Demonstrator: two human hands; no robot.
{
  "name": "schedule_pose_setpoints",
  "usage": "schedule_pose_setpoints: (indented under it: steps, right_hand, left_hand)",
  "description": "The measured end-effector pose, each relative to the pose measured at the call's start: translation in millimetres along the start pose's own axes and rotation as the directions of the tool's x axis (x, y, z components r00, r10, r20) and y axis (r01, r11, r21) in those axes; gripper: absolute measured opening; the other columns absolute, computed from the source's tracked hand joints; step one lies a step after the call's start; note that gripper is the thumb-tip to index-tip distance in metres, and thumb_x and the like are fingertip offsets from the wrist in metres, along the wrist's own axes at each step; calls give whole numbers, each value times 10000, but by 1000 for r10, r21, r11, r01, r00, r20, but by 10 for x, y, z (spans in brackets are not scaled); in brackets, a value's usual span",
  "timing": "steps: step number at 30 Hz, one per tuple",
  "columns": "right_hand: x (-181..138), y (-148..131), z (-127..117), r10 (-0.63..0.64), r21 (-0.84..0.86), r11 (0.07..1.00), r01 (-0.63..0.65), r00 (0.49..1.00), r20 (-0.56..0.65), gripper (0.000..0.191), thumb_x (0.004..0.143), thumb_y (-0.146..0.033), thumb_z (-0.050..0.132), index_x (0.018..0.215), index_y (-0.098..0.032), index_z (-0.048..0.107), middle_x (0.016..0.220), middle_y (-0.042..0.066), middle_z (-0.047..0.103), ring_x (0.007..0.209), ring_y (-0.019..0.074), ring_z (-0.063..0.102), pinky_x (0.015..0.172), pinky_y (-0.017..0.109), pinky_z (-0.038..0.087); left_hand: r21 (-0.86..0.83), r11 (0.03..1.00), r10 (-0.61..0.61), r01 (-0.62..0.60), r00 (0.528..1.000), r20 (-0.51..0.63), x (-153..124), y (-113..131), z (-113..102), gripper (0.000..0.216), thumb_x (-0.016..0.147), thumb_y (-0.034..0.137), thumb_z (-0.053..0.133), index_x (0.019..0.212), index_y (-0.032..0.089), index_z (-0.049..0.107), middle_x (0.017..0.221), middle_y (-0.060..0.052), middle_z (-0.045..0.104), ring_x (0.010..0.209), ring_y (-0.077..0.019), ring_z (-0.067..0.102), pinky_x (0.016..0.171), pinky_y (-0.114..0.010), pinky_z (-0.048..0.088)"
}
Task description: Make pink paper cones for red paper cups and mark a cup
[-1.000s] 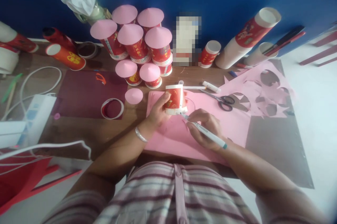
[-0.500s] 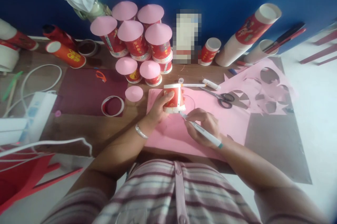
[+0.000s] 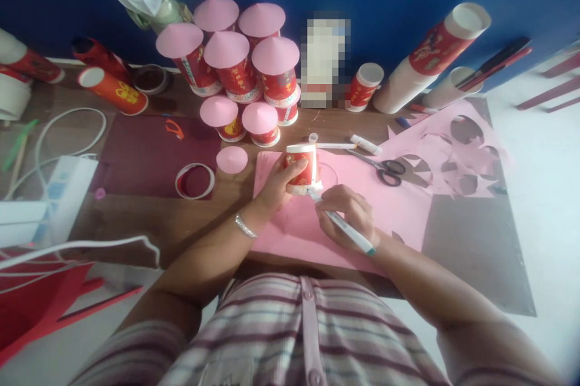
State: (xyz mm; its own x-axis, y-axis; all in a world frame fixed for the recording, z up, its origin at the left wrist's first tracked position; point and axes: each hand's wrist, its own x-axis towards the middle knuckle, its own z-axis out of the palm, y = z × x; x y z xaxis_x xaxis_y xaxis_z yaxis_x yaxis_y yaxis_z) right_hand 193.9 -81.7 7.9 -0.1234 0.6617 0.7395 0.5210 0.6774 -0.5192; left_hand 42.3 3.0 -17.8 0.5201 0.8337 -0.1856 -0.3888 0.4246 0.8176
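Note:
My left hand (image 3: pixel 274 183) grips an upside-down red and white paper cup (image 3: pixel 302 167) that stands on a pink paper sheet (image 3: pixel 362 205). My right hand (image 3: pixel 347 217) pinches a white marker (image 3: pixel 347 229) with its tip at the cup's lower rim on the near right side. A drawn arc shows on the pink sheet just right of the cup.
Several red cups with pink cone lids (image 3: pixel 240 66) stand stacked behind. A loose pink cone (image 3: pixel 231 159), a tape roll (image 3: pixel 194 180), scissors (image 3: pixel 385 168), a glue stick (image 3: pixel 365 144), cut pink scraps (image 3: pixel 453 156), lying cup stacks (image 3: pixel 430 57) and a power strip (image 3: pixel 67 189) surround the sheet.
My right hand has slid the marker tip left along the cup's rim. The cup and my left hand have stayed nearly in place.

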Motion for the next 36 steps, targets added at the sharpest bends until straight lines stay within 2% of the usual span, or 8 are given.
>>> schedule_pose_setpoints:
  steps: [5,10,13,18,21,24,28,36]
  right_hand:
    - [-12,4,-32,32,37,999,-34,999,42,194,914,-93,643,1049,-232,631,798,20,677,681,166,682,584,278,570]
    - [-20,-21,-93,126,-10,992,-126,990,66,144,924,-125,648,1013,-228,598,790,22,689,673,160,695,581,269,571]
    - [-20,-17,-111,174,-81,982,-168,982,78,155,908,-131,675,977,-240,588,811,30,710,683,166,716,568,262,567]
    - [-6,23,-78,-10,-113,993,15,999,45,230,885,-91,683,1040,-239,597,778,15,689,631,156,683,536,255,553]
    - [0,33,-58,-66,-130,989,74,996,66,240,881,-83,652,1043,-249,592,747,-4,672,591,152,651,515,263,542]
    - [2,34,-53,-85,-142,985,96,993,81,241,875,-75,634,1030,-251,579,723,-17,648,570,147,631,502,262,533]
    - [1,42,-63,-94,-144,984,107,991,94,259,855,-52,643,1026,-233,572,733,-5,638,574,140,615,501,255,534]
    - [-36,67,-72,-71,-106,991,85,988,134,283,850,-57,642,1048,-248,576,752,-12,647,591,151,630,519,262,516]
  left_hand:
    - [0,1000,4,-4,1000,-28,12,-14,6,376,874,480,768,1100,189,698,1146,-86,745,1076,-255,714,912,-375,585]
    - [9,1000,15,-14,999,-46,21,-19,5,388,872,470,780,1131,198,684,1020,-52,731,951,-220,712,838,-357,581]
    - [31,999,24,-22,998,-58,20,-19,8,391,858,492,791,1096,194,701,1011,-47,719,942,-214,702,837,-351,580]
    - [93,995,37,-29,996,-82,9,-22,13,338,875,478,781,1053,201,702,1018,-43,713,939,-202,688,837,-329,560]
    - [85,996,35,-27,995,-90,5,-23,13,325,870,469,787,1039,210,687,979,-33,706,921,-197,682,813,-318,553]
    - [81,996,40,-33,995,-95,4,-24,11,310,859,462,798,1015,220,682,920,-17,697,911,-195,681,831,-329,555]
    - [86,995,57,-49,994,-93,3,-28,13,284,862,439,802,1008,226,685,917,-25,709,1072,-236,688,950,-363,545]
    - [100,994,48,-38,994,-102,2,-34,12,291,867,429,797,995,209,655,1025,-30,709,947,-192,683,826,-307,556]
